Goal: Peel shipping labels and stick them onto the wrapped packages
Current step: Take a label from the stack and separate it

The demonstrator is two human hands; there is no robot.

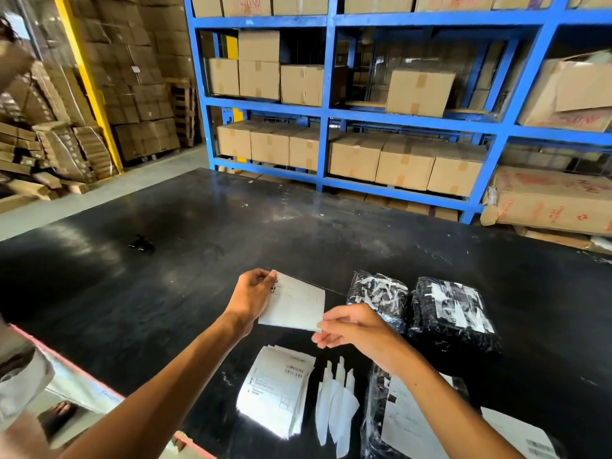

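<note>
The fingers (270, 282) of the left hand (251, 298) pinch the top left corner of a white shipping label (294, 304), and the fingers of the right hand (351, 327) pinch its lower right corner, so the sheet hangs slanted in the air between the two hands, above the black worktop (165, 260). Judging by the grip, the step in hand is parting the label from its backing at that lower right corner. The label looks thin, light and limp; it will curl and flutter, and once bare its sticky side is likely to catch on fingers or fold onto itself, so it is best held by opposite corners and kept taut, as now. Just below the hands lies a stack of labels (273, 390) face up, and beside it on the right a small heap of peeled backing strips (336, 404). To the right of the held label two wrapped packages (452, 314) in dark glossy plastic lie side by side, both apparently unlabelled; the film looks slick and soft, so a label would need pressing down flat from one edge to avoid creases. A third package (376, 409) at the near right edge, partly hidden under the right forearm, already carries a label. Behind the worktop stand blue shelves (326, 94) stacked with cardboard boxes (405, 165).
</note>
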